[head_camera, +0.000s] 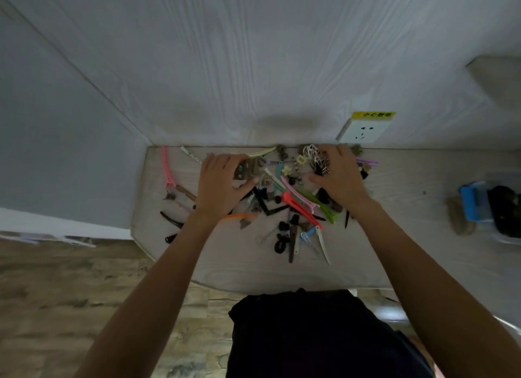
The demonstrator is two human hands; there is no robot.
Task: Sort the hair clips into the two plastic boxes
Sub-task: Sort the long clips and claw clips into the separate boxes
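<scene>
A heap of hair clips (pixel 284 200) in several colours lies scattered on the pale table (pixel 394 208) against the wall. My left hand (pixel 218 184) is at the heap's left, its fingers and thumb closed around a brown claw clip (pixel 248 169). My right hand (pixel 337 177) is at the heap's right, fingers curled over a bunch of dark and white claw clips (pixel 317 160). At the far right edge a clear plastic box (pixel 504 238) holds dark items, next to a blue-lidded box (pixel 472 203). Both are blurred.
A long pink clip (pixel 167 166) lies at the table's left end. A white wall socket (pixel 363 131) with a yellow label sits just above the table. The table's left edge drops to a wood-pattern floor (pixel 84 293). My dark clothing (pixel 310 335) fills the bottom centre.
</scene>
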